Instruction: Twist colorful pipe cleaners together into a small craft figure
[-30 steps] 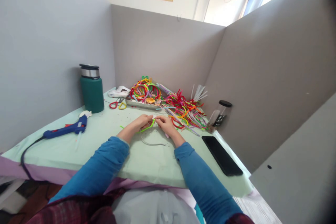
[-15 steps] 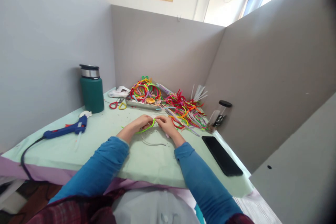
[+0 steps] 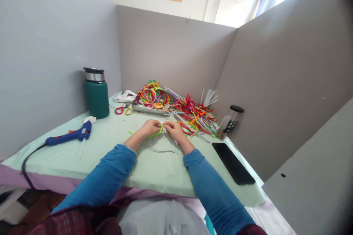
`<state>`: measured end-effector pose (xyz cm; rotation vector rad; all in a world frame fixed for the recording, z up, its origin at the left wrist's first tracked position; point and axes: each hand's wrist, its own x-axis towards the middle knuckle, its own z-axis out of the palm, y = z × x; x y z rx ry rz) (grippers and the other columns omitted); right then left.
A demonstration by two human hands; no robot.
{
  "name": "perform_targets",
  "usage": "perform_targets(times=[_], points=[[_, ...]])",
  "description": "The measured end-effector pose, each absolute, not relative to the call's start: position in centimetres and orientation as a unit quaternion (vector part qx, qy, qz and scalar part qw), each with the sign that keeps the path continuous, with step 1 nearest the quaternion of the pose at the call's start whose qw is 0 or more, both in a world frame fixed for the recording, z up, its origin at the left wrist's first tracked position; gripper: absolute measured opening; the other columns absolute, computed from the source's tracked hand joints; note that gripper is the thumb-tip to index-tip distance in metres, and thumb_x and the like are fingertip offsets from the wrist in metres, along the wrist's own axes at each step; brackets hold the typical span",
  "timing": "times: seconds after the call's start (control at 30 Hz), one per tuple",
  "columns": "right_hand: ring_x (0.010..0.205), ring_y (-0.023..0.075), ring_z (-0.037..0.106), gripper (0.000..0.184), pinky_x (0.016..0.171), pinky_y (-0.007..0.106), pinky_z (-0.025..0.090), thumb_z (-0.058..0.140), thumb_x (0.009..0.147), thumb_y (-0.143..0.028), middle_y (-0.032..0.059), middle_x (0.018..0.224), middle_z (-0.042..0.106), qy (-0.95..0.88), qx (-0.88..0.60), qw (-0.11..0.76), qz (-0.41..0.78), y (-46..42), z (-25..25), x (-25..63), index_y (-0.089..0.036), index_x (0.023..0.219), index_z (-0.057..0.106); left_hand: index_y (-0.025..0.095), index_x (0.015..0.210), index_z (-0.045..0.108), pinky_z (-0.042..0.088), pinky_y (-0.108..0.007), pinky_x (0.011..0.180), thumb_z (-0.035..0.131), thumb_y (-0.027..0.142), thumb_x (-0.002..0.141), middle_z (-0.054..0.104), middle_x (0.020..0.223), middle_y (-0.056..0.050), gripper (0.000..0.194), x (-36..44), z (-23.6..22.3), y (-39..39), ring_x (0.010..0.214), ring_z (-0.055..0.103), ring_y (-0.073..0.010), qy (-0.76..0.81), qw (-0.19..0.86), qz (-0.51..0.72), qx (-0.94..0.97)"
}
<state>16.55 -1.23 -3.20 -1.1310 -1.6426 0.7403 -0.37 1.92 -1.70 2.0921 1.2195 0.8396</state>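
Observation:
Near the middle of the table my left hand [image 3: 149, 127] is closed, its fingers pinching a bright green pipe cleaner [image 3: 156, 134]. The green strand bends under that hand, and a short end sticks out to the left of the wrist. My right hand [image 3: 173, 129] pinches the same pipe cleaner at its upper tip, close to the left fingertips. A thin pale strand seems to run between the two hands; its details are too small to make out. Below the hands a thin grey strand [image 3: 162, 151] lies curved on the tabletop.
A metal tray [image 3: 150, 110] heaped with colourful pipe cleaners stands at the back, beside a loose pile [image 3: 193, 114]. To the left are a green bottle [image 3: 97, 97] and a blue glue gun [image 3: 70, 136] with its cord. A black phone [image 3: 233, 163] and a clear jar [image 3: 230, 122] are at right.
My left hand has shifted slightly up and to the right, and its fingers have curled further round the green pipe cleaner. My right hand has hardly moved.

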Motion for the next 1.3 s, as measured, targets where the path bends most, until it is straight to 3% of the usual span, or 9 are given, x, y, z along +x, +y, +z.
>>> perform_targets(times=[0.23,0.7,0.93,1.1,1.3], points=[[0.049,0.0120,0.041,0.024,0.048,0.024,0.031,0.057,0.076,-0.036,-0.0026,0.053,0.048,-0.670,-0.465,0.491,0.307,-1.0,-3.4,16.5,-0.018,0.086,0.070,0.013,0.062,0.069,0.029,-0.023,0.052,0.059,0.050,0.069,0.056,0.053,0.000,0.039,-0.2,-1.1,1.3,0.052,0.043,-0.0115,0.469,0.298,0.307,0.772],[0.049,0.0121,0.041,0.025,0.049,0.024,0.032,0.055,0.078,-0.038,-0.0028,0.054,0.049,-0.672,-0.466,0.486,0.309,-1.5,-3.1,16.4,-0.018,0.088,0.067,0.013,0.055,0.067,0.027,-0.024,0.049,0.061,0.060,0.070,0.046,0.041,0.001,0.049,-0.1,-0.4,0.6,0.046,0.037,-0.0101,0.497,0.317,0.311,0.746],[0.048,0.0114,0.039,0.023,0.048,0.023,0.029,0.055,0.077,-0.035,-0.0037,0.052,0.048,-0.676,-0.467,0.477,0.312,-1.2,-3.3,16.5,-0.018,0.088,0.065,0.013,0.055,0.068,0.031,-0.025,0.053,0.061,0.054,0.071,0.053,0.045,-0.001,0.044,-0.2,-0.9,1.2,0.051,0.045,-0.0126,0.489,0.306,0.310,0.755],[0.048,0.0115,0.040,0.022,0.048,0.023,0.029,0.057,0.077,-0.036,-0.0036,0.052,0.049,-0.678,-0.473,0.473,0.305,-0.9,-3.5,16.6,-0.018,0.086,0.065,0.015,0.068,0.070,0.034,-0.025,0.057,0.067,0.048,0.065,0.065,0.064,-0.003,0.033,-0.3,-1.5,2.3,0.063,0.053,-0.0150,0.501,0.229,0.353,0.756],[0.048,0.0109,0.038,0.022,0.048,0.024,0.028,0.057,0.077,-0.036,-0.0039,0.051,0.048,-0.683,-0.470,0.469,0.304,-1.2,-3.3,16.5,-0.018,0.085,0.065,0.014,0.067,0.068,0.034,-0.023,0.055,0.064,0.050,0.065,0.061,0.060,0.000,0.036,-0.3,-1.5,2.3,0.060,0.050,-0.0129,0.470,0.239,0.384,0.758]])
